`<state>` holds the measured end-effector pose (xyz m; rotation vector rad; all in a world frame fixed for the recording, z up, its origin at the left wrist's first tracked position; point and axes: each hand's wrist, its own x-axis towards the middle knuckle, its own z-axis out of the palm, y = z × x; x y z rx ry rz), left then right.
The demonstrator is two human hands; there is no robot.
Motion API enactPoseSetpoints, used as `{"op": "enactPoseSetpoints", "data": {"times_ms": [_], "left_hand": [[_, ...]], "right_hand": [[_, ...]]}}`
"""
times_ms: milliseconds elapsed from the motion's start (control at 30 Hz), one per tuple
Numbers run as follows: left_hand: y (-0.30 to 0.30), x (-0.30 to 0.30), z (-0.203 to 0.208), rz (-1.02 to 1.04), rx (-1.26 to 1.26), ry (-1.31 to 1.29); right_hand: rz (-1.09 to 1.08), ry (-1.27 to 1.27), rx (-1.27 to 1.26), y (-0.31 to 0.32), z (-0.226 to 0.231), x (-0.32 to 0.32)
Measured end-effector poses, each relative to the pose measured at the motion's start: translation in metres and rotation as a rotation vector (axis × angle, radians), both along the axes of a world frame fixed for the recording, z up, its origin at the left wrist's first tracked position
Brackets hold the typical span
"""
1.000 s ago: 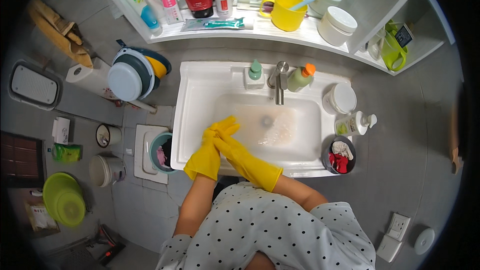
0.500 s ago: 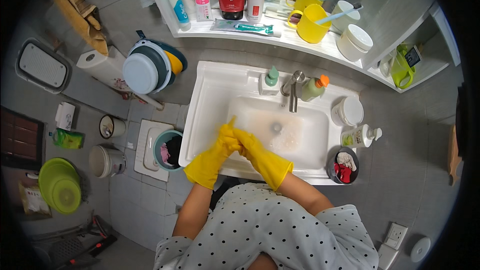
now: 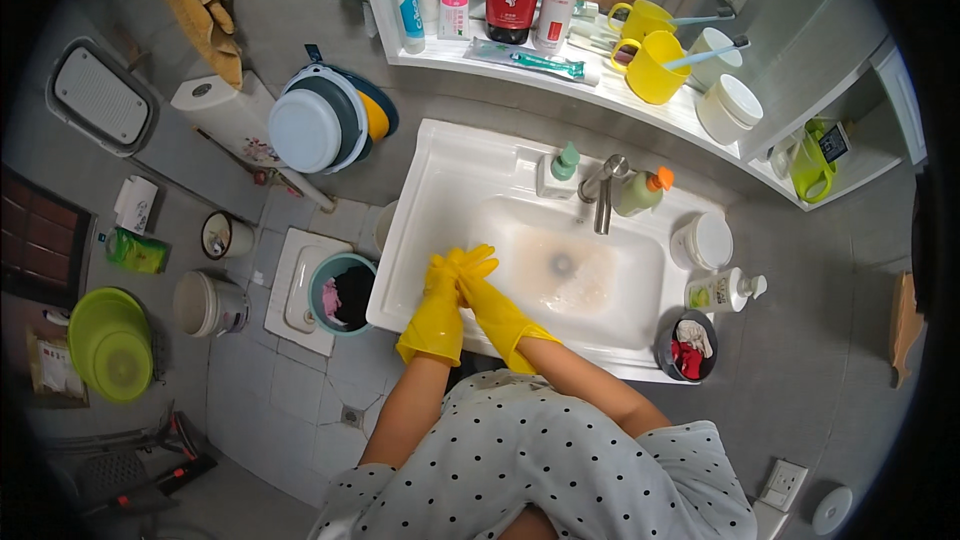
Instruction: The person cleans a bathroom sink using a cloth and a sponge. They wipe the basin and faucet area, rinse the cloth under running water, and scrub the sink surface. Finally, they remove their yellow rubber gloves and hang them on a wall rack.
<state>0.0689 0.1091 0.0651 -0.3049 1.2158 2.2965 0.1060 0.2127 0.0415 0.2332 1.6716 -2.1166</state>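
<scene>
Touching each other, yellow-gloved fingers (image 3: 482, 254) overlap, can't tell if clamped; faucet (image 3: 604, 204) and green-pump dispenser (image 3: 557, 178) stand ahead-right, basin (image 3: 638, 270) opens right, front rim (image 3: 620, 366) behind.

The left hand (image 3: 443, 288) and the right hand (image 3: 475, 285) are each enclosed in a bright yellow glove (image 3: 436, 322) with a smooth, slightly glossy surface and separate fingers. Each glove extends past the wrist into a long cuff (image 3: 432, 345) that widens toward its open end. The forearms (image 3: 410, 405) are bare behind the cuffs. The garment (image 3: 560, 440) is loose, pale grey-white fabric printed with small, round black dots. The short, wide sleeves (image 3: 690, 455) carry the same pattern.
</scene>
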Motion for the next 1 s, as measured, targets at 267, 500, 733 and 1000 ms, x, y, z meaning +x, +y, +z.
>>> {"op": "enactPoseSetpoints", "data": {"times_ms": [267, 500, 733, 1000], "left_hand": [[-0.067, 0.018, -0.114, 0.188, -0.350, 0.234], [-0.095, 0.006, -0.071, 0.263, 0.047, -0.005], [-0.185, -0.040, -0.011, 0.184, 0.136, 0.239], [-0.290, -0.082, 0.013, 0.088, -0.219, 0.560]], "right_hand": [[0.185, 0.080, 0.413, 0.008, 0.055, 0.064], [0.254, 0.159, 0.738, 0.033, 0.030, 0.026], [0.128, -0.168, -0.115, -0.026, 0.095, -0.038], [0.095, -0.113, -0.590, -0.096, 0.111, -0.099]]}}
